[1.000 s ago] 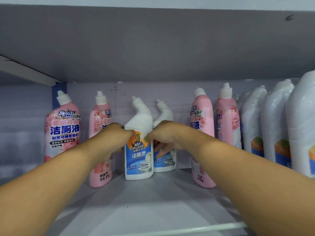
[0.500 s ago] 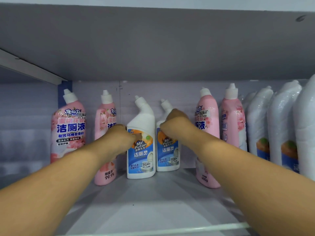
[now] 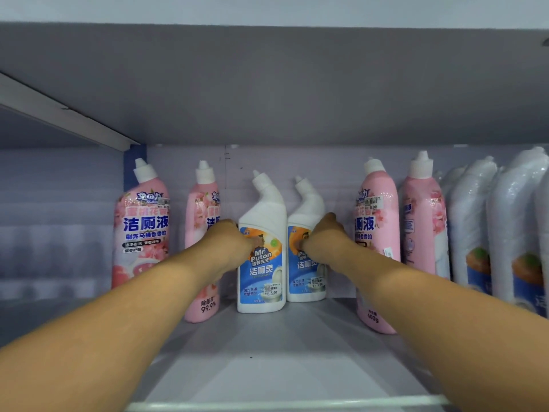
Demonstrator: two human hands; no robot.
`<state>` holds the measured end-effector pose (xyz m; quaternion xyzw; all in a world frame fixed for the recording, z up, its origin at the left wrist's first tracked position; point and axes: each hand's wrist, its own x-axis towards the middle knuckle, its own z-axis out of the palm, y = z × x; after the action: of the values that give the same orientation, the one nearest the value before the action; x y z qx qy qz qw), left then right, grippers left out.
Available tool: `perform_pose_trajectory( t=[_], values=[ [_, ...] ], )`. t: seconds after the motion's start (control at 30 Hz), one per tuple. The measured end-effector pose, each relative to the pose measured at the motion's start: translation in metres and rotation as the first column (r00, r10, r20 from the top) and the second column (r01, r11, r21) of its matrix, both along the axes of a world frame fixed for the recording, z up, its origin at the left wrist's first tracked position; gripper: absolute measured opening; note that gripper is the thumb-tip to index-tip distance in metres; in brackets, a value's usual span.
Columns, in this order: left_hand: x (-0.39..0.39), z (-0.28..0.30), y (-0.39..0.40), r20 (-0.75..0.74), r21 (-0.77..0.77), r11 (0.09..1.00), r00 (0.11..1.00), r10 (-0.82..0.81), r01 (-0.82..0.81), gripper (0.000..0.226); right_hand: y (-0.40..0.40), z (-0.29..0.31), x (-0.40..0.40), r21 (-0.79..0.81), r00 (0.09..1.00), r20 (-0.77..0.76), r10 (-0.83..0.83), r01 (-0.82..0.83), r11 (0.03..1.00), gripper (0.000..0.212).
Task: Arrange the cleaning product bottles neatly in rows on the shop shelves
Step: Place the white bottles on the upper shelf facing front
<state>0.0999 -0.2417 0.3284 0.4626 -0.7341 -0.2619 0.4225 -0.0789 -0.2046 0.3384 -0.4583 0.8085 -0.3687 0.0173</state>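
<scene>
The left hand (image 3: 234, 239) grips the left white bottle (image 3: 261, 263) and the right hand (image 3: 322, 236) grips the right white bottle (image 3: 306, 263). Both bottles stand upright, side by side, at the back of the shelf (image 3: 282, 361). This pair looks almost placed, but the pink bottles (image 3: 377, 248) beside them are still unevenly spaced.

Plastic bottles, painted shelf

White bottles (image 3: 261, 221) smooth matt plastic, glossy printed labels; pink bottles (image 3: 377, 233) shiny film-sleeved; far-right bottles (image 3: 472, 221) in crinkled glossy wrap; shelf (image 3: 267, 367) smooth, satin grey.

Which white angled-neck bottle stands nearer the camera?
The left white bottle, gripped by the left hand; the right white bottle stands slightly further back.
</scene>
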Motion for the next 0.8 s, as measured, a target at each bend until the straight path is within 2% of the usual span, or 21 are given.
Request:
perform_pose_trajectory(
  t=[0.07,0.13,0.2,0.23,0.27,0.33,0.37,0.43,0.5,0.6,0.67,0.73,0.8],
  values=[
    [0.000,0.000,0.004,0.019,-0.019,1.000,1.000,0.001,-0.001,0.029,0.000,-0.001,0.002,-0.005,1.000,0.014,-0.013,0.013,1.000,0.073],
    [0.003,0.002,0.016,0.102,-0.068,0.998,0.995,0.009,-0.002,0.029,0.008,0.000,0.006,0.043,1.000,-0.018,-0.014,0.014,0.999,0.071],
    [0.011,0.011,0.028,0.232,-0.135,0.991,0.972,0.029,0.002,0.034,0.022,0.002,0.011,0.097,0.995,-0.084,0.046,-0.038,0.995,0.056],
    [0.018,0.020,0.034,0.249,-0.171,0.985,0.967,0.053,-0.010,0.035,0.032,0.006,0.016,0.116,0.986,-0.143,0.086,-0.069,0.991,0.043],
    [0.030,0.030,0.036,0.215,-0.215,0.976,0.974,0.076,-0.029,0.034,0.043,0.012,0.022,0.125,0.971,-0.214,0.103,-0.078,0.989,0.033],
    [0.059,0.050,0.038,-0.024,-0.238,0.969,0.998,0.062,-0.066,0.023,0.065,0.025,0.037,0.044,0.961,-0.250,0.122,-0.115,0.992,0.025],
    [0.077,0.057,0.037,-0.176,-0.249,0.961,0.981,0.081,-0.124,0.017,0.072,0.031,0.047,-0.002,0.966,-0.190,0.173,-0.177,0.984,0.028],
    [0.114,0.063,0.035,-0.314,-0.300,0.894,0.919,0.238,-0.333,0.013,0.075,0.040,0.071,-0.054,0.937,-0.048,0.347,-0.349,0.936,0.044],
    [0.141,0.055,0.026,-0.356,-0.270,0.839,0.859,0.369,-0.472,0.036,0.063,0.044,0.098,-0.128,0.870,0.076,0.486,-0.475,0.870,0.059],
    [0.156,0.035,0.010,-0.312,-0.057,0.928,0.890,0.333,-0.367,0.080,0.042,0.043,0.142,-0.177,0.858,0.079,0.508,-0.490,0.854,0.071],
    [0.156,0.023,-0.001,-0.243,0.035,0.981,0.950,0.195,-0.192,0.089,0.025,0.037,0.166,-0.173,0.874,0.075,0.481,-0.464,0.869,0.084],
    [0.155,0.014,-0.008,-0.190,0.019,0.992,0.973,0.129,-0.128,0.059,0.008,0.032,0.182,-0.161,0.880,0.129,0.457,-0.436,0.885,0.102],
    [0.156,0.008,-0.018,-0.173,-0.017,0.986,0.972,0.161,-0.166,0.038,-0.007,0.023,0.188,-0.158,0.906,0.138,0.400,-0.379,0.912,0.109]
  ],
)
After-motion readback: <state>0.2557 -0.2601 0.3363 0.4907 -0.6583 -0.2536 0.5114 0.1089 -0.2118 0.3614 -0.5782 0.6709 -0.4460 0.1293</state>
